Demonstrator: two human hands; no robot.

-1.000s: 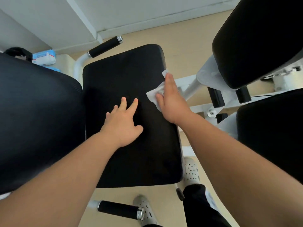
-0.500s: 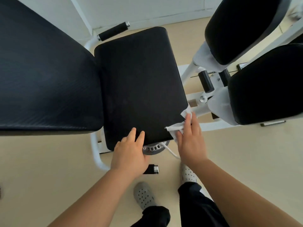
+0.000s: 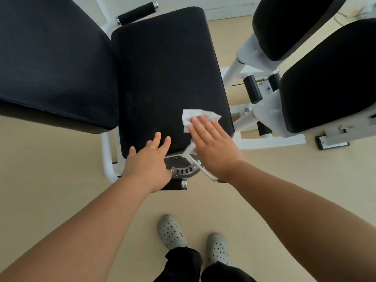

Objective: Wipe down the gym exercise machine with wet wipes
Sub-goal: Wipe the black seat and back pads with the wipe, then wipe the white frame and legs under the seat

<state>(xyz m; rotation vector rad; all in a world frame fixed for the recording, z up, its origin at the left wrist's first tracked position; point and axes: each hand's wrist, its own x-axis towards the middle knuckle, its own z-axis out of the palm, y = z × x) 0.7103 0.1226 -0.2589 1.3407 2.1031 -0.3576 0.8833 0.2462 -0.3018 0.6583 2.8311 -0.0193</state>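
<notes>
Right hand [image 3: 215, 147] flat, fingers [image 3: 203, 127] straight, pressing the white wet wipe [image 3: 195, 116] onto the black seat pad [image 3: 166, 74] near its front right corner. Left hand [image 3: 148, 165] spread too, fingertips [image 3: 157, 136] on the pad's front edge, just beside the right. Under the hands sit a perforated metal adjustment plate [image 3: 181, 170] and a white lever [image 3: 198, 165]. Black back pad [image 3: 53, 64] at left. Grey clogs [image 3: 171, 231] planted on the beige floor [image 3: 61, 180].

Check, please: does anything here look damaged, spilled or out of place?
Nothing stands out. The seat pad looks intact; the right hand presses a crumpled wet wipe on it, the left hand touches its near edge.
</notes>
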